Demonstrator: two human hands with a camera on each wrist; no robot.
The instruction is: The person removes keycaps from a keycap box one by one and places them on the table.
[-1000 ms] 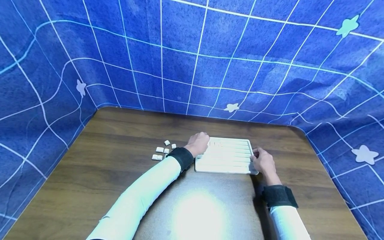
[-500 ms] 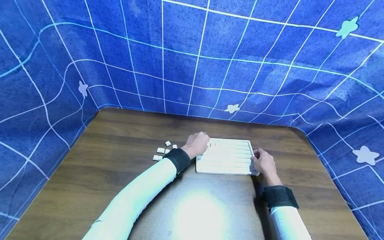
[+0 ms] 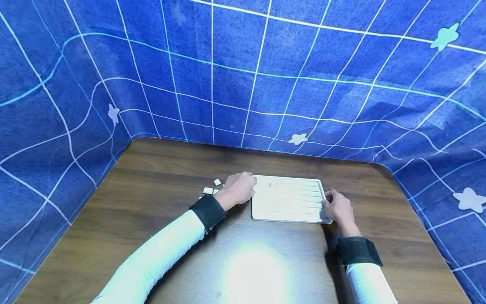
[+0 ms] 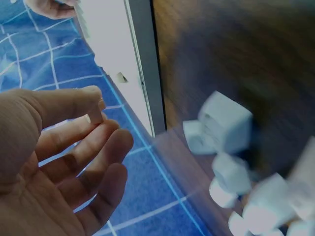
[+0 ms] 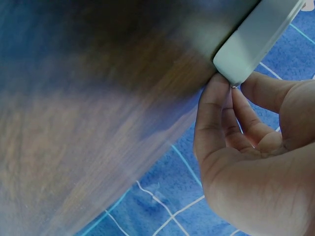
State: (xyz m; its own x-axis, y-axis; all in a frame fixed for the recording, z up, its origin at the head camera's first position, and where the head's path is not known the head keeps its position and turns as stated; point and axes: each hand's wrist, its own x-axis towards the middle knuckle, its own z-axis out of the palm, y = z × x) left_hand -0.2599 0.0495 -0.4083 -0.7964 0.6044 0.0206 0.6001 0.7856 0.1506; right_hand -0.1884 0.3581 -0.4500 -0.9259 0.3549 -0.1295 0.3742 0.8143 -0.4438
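A white tray (image 3: 290, 211) with ridged rows lies on the table, and small tiles with reddish marks (image 3: 279, 185) stand in its far row. My left hand (image 3: 239, 188) is just off the tray's left edge. In the left wrist view its thumb (image 4: 74, 103) and index finger come together, the other fingers loosely bent, with no piece plainly showing between them. My right hand (image 3: 339, 209) holds the tray's right edge; in the right wrist view thumb and index finger grip the tray corner (image 5: 246, 54).
Several loose white tiles (image 3: 207, 191) lie left of the tray, partly hidden by my left hand and wrist; they appear close up as white blocks (image 4: 224, 123) in the left wrist view. The wooden table (image 3: 159, 169) ends at a blue gridded cloth (image 3: 228, 84) behind.
My left hand has drawn back leftward from over the tray's far left corner, uncovering that end of the tray. My right hand keeps its hold on the right edge. The head view has shifted slightly.
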